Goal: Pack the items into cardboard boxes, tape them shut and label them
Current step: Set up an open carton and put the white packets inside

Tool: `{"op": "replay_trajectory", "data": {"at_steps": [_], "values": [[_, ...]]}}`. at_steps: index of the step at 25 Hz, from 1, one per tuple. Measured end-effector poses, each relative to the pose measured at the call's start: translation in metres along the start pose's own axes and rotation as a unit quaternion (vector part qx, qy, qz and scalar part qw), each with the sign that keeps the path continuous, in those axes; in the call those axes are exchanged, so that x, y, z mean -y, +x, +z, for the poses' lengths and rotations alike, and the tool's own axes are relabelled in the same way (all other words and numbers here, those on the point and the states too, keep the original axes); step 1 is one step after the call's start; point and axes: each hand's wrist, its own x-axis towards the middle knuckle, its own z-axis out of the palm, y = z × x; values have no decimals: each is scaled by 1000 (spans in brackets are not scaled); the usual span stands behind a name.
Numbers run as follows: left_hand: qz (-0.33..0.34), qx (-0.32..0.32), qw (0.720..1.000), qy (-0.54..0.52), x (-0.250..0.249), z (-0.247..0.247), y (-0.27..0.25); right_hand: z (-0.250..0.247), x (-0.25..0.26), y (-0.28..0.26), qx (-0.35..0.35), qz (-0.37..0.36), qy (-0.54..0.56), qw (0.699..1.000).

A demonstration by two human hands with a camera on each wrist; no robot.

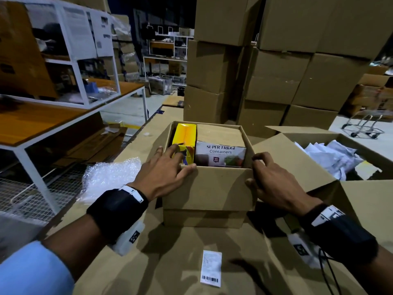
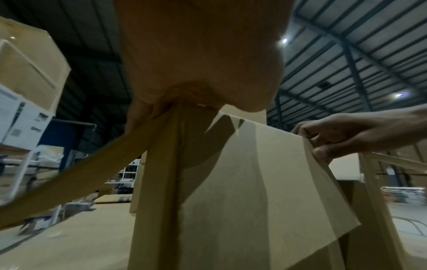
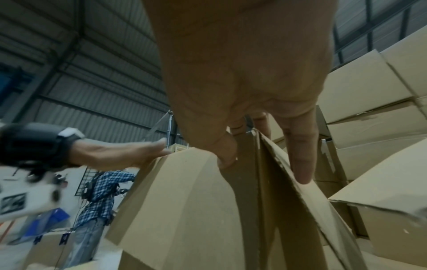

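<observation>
A small open cardboard box stands on the cardboard-covered table. Inside are a yellow carton, a "Super Fridge Containers" pack and a plain brown carton. My left hand lies over the near left corner, fingers fairly straight and reaching inside, thumb along the front rim. My right hand pinches the near right corner, fingers curled over the rim and thumb on the outer wall. The left wrist view shows that right hand pinching the front flap. A barcode label lies near me.
Bubble wrap lies left of the box. A large open box with white paper stands at the right. Stacked cartons rise behind, a white-framed workbench stands left. A person in a checked shirt works beyond.
</observation>
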Motion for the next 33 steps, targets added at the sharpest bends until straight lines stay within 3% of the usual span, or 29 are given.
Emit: {"op": "replay_trajectory", "data": {"at_steps": [7, 13, 22, 33], "values": [[-40, 8, 997, 59, -44, -1, 10, 13, 4, -33, -45, -11, 25, 999], [-52, -63, 992, 97, -52, 14, -31, 28, 11, -68, -98, -40, 37, 994], [-42, -108, 987, 110, -54, 29, -71, 44, 14, -99, -140, -58, 78, 985], [-51, -52, 993, 97, -56, 6, -64, 34, 19, -86, -154, -55, 104, 981]]}}
